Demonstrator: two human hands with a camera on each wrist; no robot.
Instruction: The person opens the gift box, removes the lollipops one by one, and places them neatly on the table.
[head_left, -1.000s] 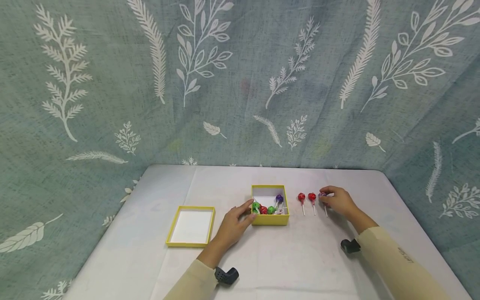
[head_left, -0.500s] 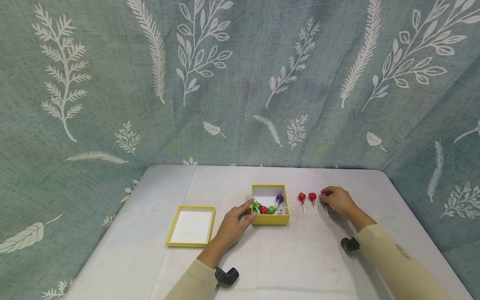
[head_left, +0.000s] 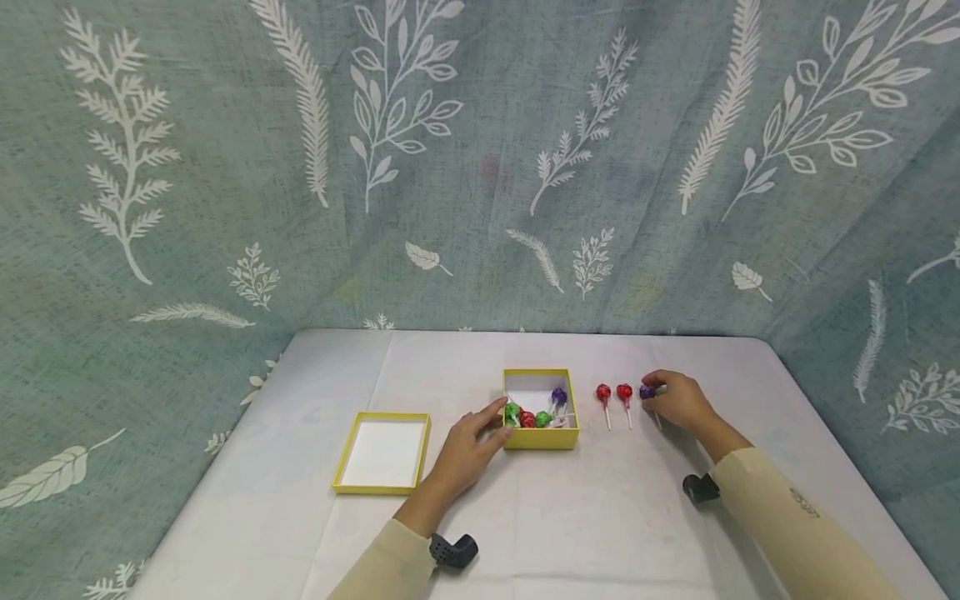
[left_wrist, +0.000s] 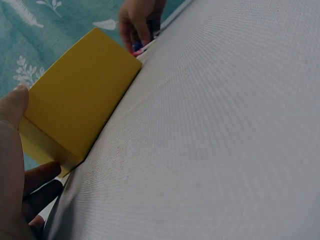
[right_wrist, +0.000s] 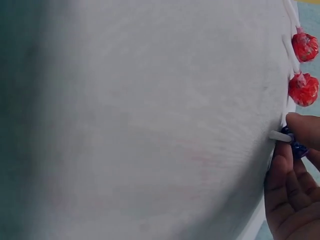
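My right hand [head_left: 678, 402] pinches a purple lollipop [head_left: 647, 391] by its head, at the right end of a row with two red lollipops [head_left: 603, 392] [head_left: 625, 392]. In the right wrist view, thumb and fingers close round the purple lollipop [right_wrist: 299, 149], its white stick poking out. My left hand [head_left: 467, 450] rests against the left side of a yellow box [head_left: 540, 439], fingers spread; in the left wrist view they touch the box [left_wrist: 82, 95]. Inside the box lie green [head_left: 512, 414], red [head_left: 527, 419] and purple [head_left: 558, 397] lollipops.
A yellow-rimmed lid [head_left: 381, 451] with a white inside lies left of the box on the white tablecloth [head_left: 570, 525]. Behind the table hangs a green-blue curtain [head_left: 450, 208] with white leaf patterns.
The purple lollipop under my right hand has shifted slightly, its stick now slanting a little more to the right. My left hand and the box stay put.
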